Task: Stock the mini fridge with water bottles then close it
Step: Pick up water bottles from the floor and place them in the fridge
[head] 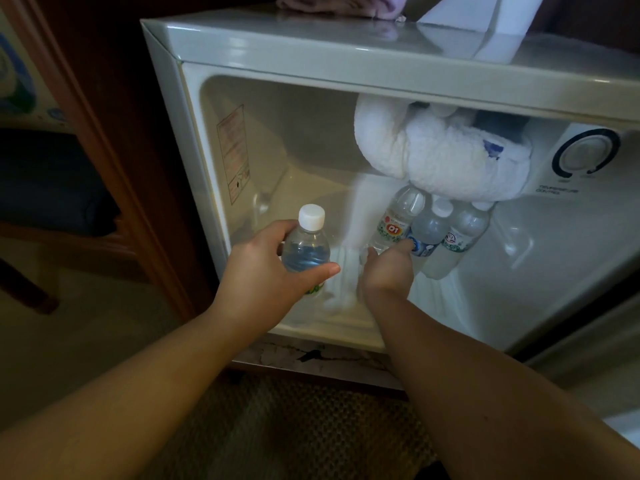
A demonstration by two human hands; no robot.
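Observation:
The white mini fridge (194,140) stands open in front of me. My left hand (266,268) grips a clear water bottle with a white cap (306,244), upright at the fridge's front left. My right hand (388,268) reaches inside and is wrapped around the base of a bottle with a red "01" label (398,223). Two more water bottles (450,233) stand close together just to its right, on the fridge floor. Their caps are partly hidden under a thick lump of frost (440,157) hanging from the freezer part.
A round temperature dial (587,152) sits at the upper right inside. A column of ice (349,237) runs down from the frost to the floor between my hands. Cloth and white paper (498,26) lie on top of the fridge. A dark wooden cabinet frame (114,150) stands at the left.

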